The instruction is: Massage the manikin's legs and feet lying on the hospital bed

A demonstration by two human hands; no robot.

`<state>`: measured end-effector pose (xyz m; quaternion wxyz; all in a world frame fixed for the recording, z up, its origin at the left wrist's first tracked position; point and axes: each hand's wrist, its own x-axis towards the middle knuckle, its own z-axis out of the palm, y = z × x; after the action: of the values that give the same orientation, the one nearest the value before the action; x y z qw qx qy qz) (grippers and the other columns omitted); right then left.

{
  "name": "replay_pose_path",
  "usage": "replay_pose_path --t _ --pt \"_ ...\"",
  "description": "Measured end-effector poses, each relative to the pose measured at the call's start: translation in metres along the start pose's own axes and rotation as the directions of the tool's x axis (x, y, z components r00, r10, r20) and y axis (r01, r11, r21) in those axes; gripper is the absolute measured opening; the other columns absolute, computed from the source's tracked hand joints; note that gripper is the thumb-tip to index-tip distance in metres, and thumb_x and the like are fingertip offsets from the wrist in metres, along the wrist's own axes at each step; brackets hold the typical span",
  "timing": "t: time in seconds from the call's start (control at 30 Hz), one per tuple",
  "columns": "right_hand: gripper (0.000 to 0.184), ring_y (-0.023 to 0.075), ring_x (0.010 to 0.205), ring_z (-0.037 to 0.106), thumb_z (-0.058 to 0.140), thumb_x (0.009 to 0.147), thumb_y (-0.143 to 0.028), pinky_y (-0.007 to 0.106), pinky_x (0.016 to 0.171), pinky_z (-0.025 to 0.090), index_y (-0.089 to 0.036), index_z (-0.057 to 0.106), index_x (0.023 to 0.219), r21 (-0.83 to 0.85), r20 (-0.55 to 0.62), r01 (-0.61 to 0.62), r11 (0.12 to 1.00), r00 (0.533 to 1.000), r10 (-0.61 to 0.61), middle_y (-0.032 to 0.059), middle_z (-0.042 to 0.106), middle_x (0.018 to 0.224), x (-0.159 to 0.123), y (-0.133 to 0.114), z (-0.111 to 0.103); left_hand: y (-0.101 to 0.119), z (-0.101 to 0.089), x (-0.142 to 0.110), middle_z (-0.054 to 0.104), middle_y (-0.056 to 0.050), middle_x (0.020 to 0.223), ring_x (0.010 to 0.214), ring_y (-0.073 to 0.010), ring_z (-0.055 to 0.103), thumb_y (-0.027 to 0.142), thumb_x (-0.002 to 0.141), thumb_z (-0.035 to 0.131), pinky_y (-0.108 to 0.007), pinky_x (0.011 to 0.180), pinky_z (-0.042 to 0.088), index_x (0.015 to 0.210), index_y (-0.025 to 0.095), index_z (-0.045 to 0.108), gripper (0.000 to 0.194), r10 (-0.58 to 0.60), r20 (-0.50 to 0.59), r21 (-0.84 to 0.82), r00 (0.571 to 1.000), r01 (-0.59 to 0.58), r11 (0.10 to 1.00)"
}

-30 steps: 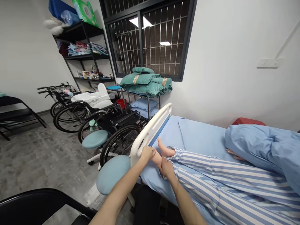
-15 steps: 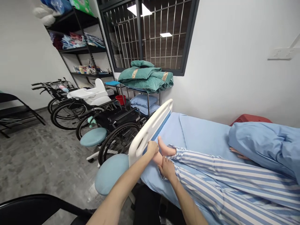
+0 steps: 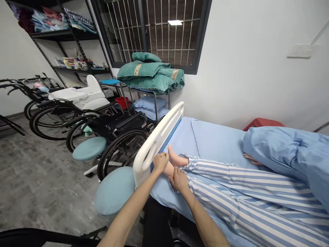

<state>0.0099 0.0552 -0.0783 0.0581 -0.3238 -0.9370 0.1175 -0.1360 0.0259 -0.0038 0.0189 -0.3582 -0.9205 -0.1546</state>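
A figure in blue-and-white striped trousers [image 3: 246, 175] lies on the bed, both feet bare at the footboard end. My left hand [image 3: 160, 162] is closed around the front of the nearer foot [image 3: 169, 169], hiding its toes. Around that leg's ankle, by the trouser cuff, my right hand [image 3: 180, 179] is wrapped. The farther foot [image 3: 177, 159] rests just beyond, toes up, with neither hand on it. Part of a hand [image 3: 253, 159] of the lying figure shows from under the blue quilt [image 3: 285, 147].
A white footboard [image 3: 158, 137] rises just left of my left hand. Beside it are round stools [image 3: 115, 190] and wheelchairs [image 3: 123, 144]. Folded green quilts [image 3: 154, 77] lie on a metal trolley under the barred window. A red object [image 3: 264, 122] stands by the wall.
My view has turned slightly right and downward, so the room appears farther left and higher. Both hands keep hold of the same foot and ankle with little visible shift.
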Motion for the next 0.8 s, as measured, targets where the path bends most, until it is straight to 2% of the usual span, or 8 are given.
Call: replay_pose_path --t 0.1,0.23,0.37,0.5,0.6,0.7,0.8 --pt "0.056 0.0407 0.105 0.065 0.059 0.092 -0.036 0.053 0.090 0.051 -0.006 0.054 0.139 0.029 -0.023 -0.006 1.000 1.000 0.006 0.0267 0.067 0.118 -0.001 0.000 0.002 -0.008 0.012 -0.013 0.076 -0.013 0.091 0.082 -0.0194 0.069 0.030 0.101 0.041 -0.027 0.067 0.039 0.092 0.016 0.076 0.039 -0.048 -0.099 -0.093 0.994 0.039 0.995" --pt "0.054 0.0391 0.106 0.065 0.059 0.091 -0.034 0.053 0.091 0.050 -0.009 0.054 0.138 0.016 -0.012 -0.007 1.000 1.000 0.007 0.0242 0.067 0.118 -0.001 0.000 0.002 -0.011 0.018 -0.018 0.076 -0.013 0.089 0.080 -0.0187 0.068 0.032 0.101 0.042 -0.027 0.065 0.037 0.089 0.015 0.074 0.039 -0.029 -0.155 -0.125 0.987 0.010 0.992" --pt "0.054 0.0369 0.105 0.066 0.059 0.087 -0.029 0.051 0.090 0.051 -0.010 0.054 0.138 0.005 0.008 0.002 1.000 1.000 -0.002 0.0225 0.067 0.118 -0.002 0.000 -0.001 -0.013 0.011 -0.019 0.076 -0.014 0.089 0.077 -0.0203 0.069 0.030 0.100 0.043 -0.027 0.065 0.039 0.090 0.015 0.074 0.036 0.021 -0.170 -0.102 0.985 -0.039 0.994" --pt "0.056 0.0339 0.107 0.065 0.061 0.087 -0.027 0.046 0.092 0.050 -0.011 0.052 0.140 0.020 0.029 0.011 1.000 1.000 -0.011 0.0211 0.067 0.122 -0.008 -0.002 -0.004 -0.017 0.000 -0.024 0.075 -0.016 0.086 0.076 -0.0219 0.069 0.028 0.100 0.042 -0.029 0.068 0.042 0.096 0.014 0.073 0.034 0.061 -0.125 -0.089 0.990 -0.072 0.993" --pt "0.047 0.0319 0.110 0.063 0.060 0.089 -0.027 0.042 0.094 0.047 -0.010 0.056 0.133 0.040 0.020 0.020 0.999 1.000 -0.021 0.0207 0.067 0.123 -0.019 -0.003 -0.011 -0.020 -0.006 -0.031 0.073 -0.019 0.086 0.079 -0.0240 0.069 0.031 0.102 0.038 -0.032 0.074 0.043 0.102 0.009 0.071 0.039 0.114 -0.112 -0.093 0.987 -0.125 0.988" --pt "0.028 0.0279 0.111 0.061 0.054 0.092 -0.023 0.038 0.097 0.044 -0.014 0.064 0.117 0.069 -0.059 0.095 0.993 0.994 -0.091 0.0154 0.068 0.117 -0.039 0.010 -0.024 -0.023 -0.008 -0.036 0.072 -0.020 0.086 0.082 -0.0265 0.068 0.036 0.102 0.038 -0.035 0.078 0.044 0.107 0.006 0.068 0.042 0.138 -0.115 -0.104 0.984 -0.150 0.983" --pt "0.020 0.0242 0.107 0.061 0.052 0.093 -0.019 0.033 0.095 0.042 -0.017 0.066 0.108 0.081 -0.136 0.118 0.990 0.985 -0.106 0.0112 0.069 0.112 -0.070 0.045 -0.040 -0.028 -0.004 -0.038 0.071 -0.022 0.088 0.084 -0.0292 0.068 0.043 0.100 0.041 -0.036 0.075 0.044 0.103 0.006 0.066 0.044 0.090 -0.052 -0.218 0.995 -0.099 0.971"
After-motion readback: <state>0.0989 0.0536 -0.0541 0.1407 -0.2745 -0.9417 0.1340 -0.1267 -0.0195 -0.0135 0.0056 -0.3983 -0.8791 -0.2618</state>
